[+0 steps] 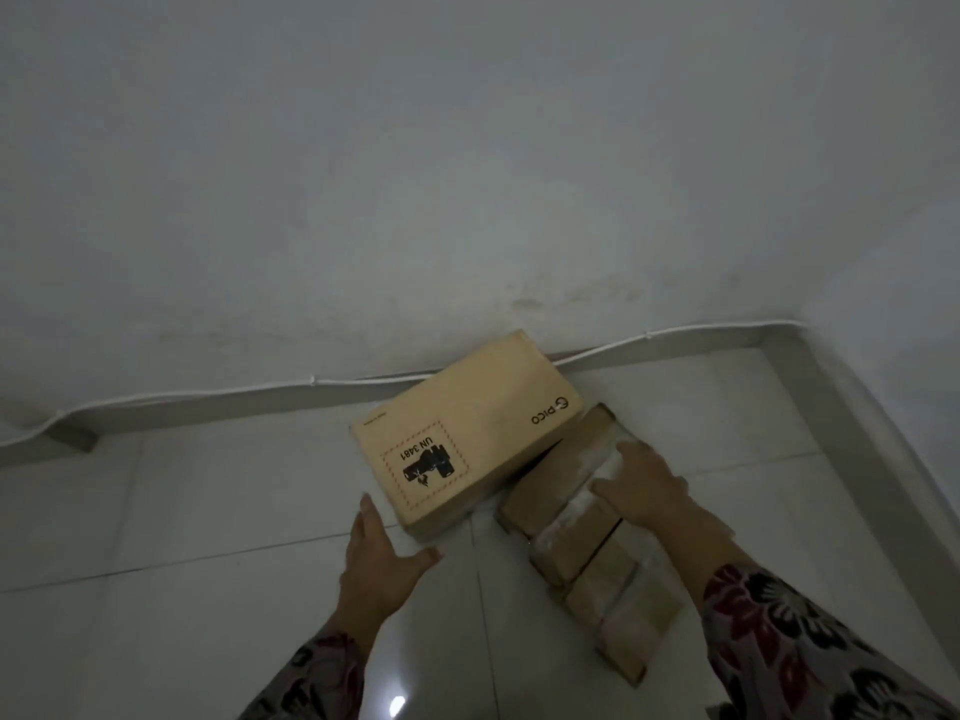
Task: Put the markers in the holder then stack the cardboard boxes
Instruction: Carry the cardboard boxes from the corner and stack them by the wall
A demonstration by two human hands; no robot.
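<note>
Resting right hand (641, 491) on dim, perhaps taped, flat boxes (582, 543), edges blurred

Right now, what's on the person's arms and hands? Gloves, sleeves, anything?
Both hands are bare: left hand, right hand. No gloves, and no rings or watch visible. Both arms wear long sleeves in a dark floral print with red and pale patches, reaching roughly to the wrists.

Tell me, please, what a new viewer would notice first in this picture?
The printed cardboard box draws the eye first: it lies on the white tiled floor near the wall, showing a black UN 3481 label. The open left hand hovers at its near corner. Beside it, the right hand rests flat on taped, flatter boxes.
</note>
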